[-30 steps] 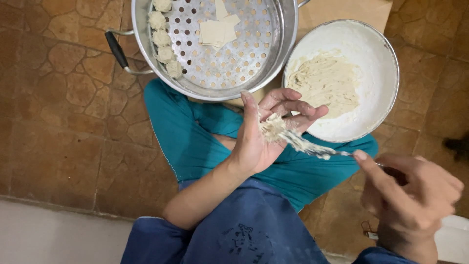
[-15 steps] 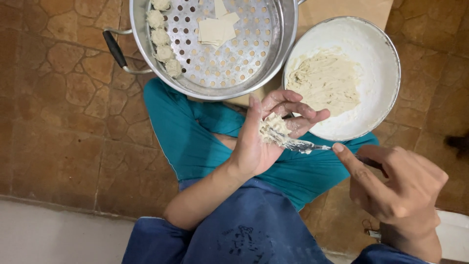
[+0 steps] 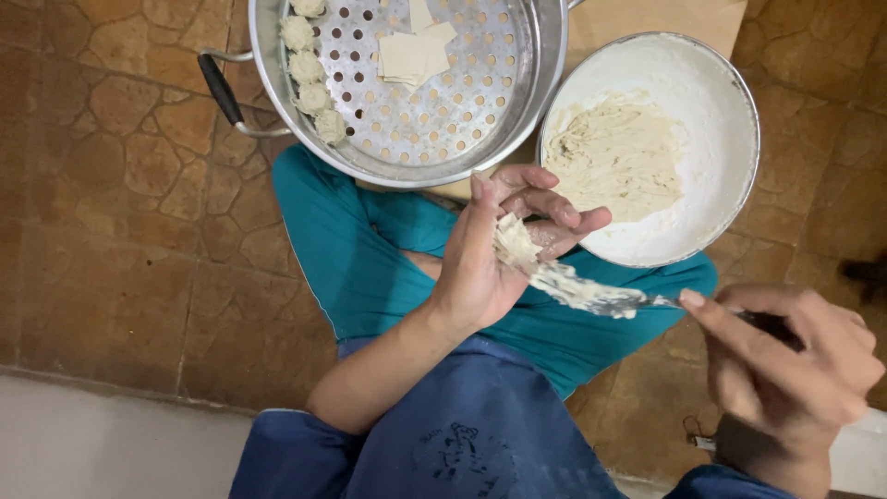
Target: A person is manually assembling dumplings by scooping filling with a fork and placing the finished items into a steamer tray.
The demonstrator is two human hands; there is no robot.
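From the head view, the left hand point(image 3: 494, 254) is cupped with a small dumpling wrapper point(image 3: 514, 242) lying on it, fingers curled softly around it; the right hand point(image 3: 795, 370) has its fingers closed tight on a knife point(image 3: 601, 296) smeared with pale filling, and the blade tip touches the wrapper; a white bowl point(image 3: 721, 102) of filling sits just beside the left hand; a steel steamer pan point(image 3: 536, 55) holds finished dumplings point(image 3: 309, 69) and flat wrappers point(image 3: 416, 46).
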